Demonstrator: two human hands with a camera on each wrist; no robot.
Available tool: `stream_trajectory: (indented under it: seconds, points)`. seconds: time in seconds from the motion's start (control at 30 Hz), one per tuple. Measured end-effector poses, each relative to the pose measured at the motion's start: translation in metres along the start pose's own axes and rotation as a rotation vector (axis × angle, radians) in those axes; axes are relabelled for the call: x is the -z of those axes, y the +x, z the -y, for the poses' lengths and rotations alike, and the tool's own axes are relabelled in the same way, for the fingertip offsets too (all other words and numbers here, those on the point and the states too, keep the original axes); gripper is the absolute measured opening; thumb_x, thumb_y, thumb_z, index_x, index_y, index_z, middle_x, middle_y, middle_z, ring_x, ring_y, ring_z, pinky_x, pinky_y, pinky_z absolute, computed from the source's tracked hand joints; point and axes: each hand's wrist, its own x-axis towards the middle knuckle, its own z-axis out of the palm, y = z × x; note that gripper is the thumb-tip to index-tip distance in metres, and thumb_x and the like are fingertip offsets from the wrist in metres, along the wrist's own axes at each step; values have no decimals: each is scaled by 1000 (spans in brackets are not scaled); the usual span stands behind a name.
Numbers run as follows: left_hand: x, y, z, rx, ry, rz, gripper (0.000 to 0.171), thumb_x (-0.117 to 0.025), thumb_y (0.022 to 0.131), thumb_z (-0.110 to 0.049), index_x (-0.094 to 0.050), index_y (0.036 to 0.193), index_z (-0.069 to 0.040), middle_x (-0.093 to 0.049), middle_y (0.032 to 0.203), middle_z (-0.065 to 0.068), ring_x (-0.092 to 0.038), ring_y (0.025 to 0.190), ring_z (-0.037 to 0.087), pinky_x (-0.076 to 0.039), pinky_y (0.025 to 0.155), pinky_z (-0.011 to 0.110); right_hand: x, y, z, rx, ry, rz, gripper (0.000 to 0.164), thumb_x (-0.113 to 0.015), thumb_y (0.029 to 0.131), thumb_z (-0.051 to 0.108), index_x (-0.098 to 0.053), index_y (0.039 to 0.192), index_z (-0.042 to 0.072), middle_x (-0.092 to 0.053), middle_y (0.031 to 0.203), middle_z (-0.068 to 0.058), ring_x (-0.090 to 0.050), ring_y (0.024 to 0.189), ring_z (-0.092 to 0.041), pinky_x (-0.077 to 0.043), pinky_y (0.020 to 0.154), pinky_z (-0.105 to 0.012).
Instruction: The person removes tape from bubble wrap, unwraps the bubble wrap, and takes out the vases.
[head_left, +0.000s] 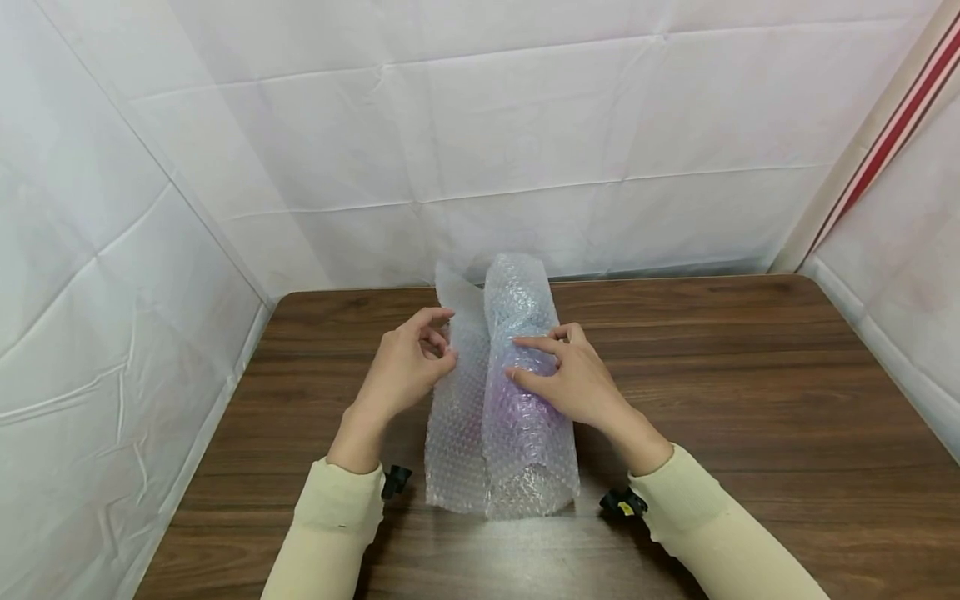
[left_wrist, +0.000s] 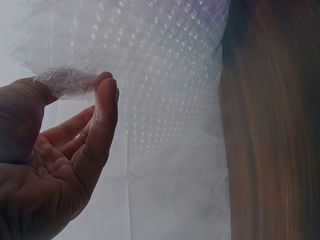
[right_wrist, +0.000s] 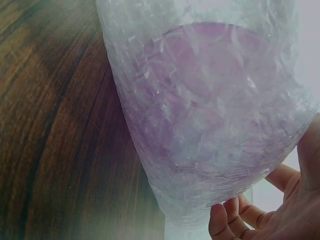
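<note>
A sheet of clear bubble wrap (head_left: 459,442) lies lengthwise on the table, its right part rolled round a purple and bluish object (right_wrist: 205,75) with a rounded edge. The wrap blurs that object, so its kind cannot be told. On the left, my left hand (head_left: 405,362) pinches the raised loose edge of the wrap between thumb and bent fingers; the left wrist view shows this crumpled edge (left_wrist: 70,82) at the thumb. My right hand (head_left: 581,379) rests on the roll from the right, with thumb and index finger extended across its top.
The wooden table (head_left: 720,358) has rounded back corners. White sheeting (head_left: 525,133) hangs behind and on both sides, with a red-striped strip (head_left: 892,142) at the right. Small black devices (head_left: 396,481) sit at both cuffs.
</note>
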Motion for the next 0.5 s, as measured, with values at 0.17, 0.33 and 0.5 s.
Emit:
stream_trajectory:
  seconds: [0.17, 0.33, 0.5]
  points:
    - [1, 0, 1, 3, 9, 16, 52, -71, 92, -7, -59, 143, -11, -68, 95, 6, -69, 80, 24, -54, 65, 32, 1, 0, -2, -6, -1, 2, 54, -78, 89, 53, -68, 138, 31, -46, 123, -10, -49, 81, -19, -44, 65, -31]
    - [5, 1, 2, 4, 26, 37, 51, -70, 94, -8, -60, 143, -12, -68, 98, 5, -66, 76, 24, -53, 63, 32, 1, 1, -2, -6, -3, 3, 54, -78, 89, 53, -69, 138, 31, -46, 123, -10, -50, 82, -20, -45, 65, -32]
    - [8, 0, 4, 17, 24, 64, 50, -69, 94, -8, -60, 143, -11, -67, 99, 5, -62, 68, 19, -52, 60, 32, 0, 1, -2, -2, -5, 2, 54, -77, 89, 53, -69, 138, 30, -46, 123, -11, -50, 82, -20, -45, 65, -32]
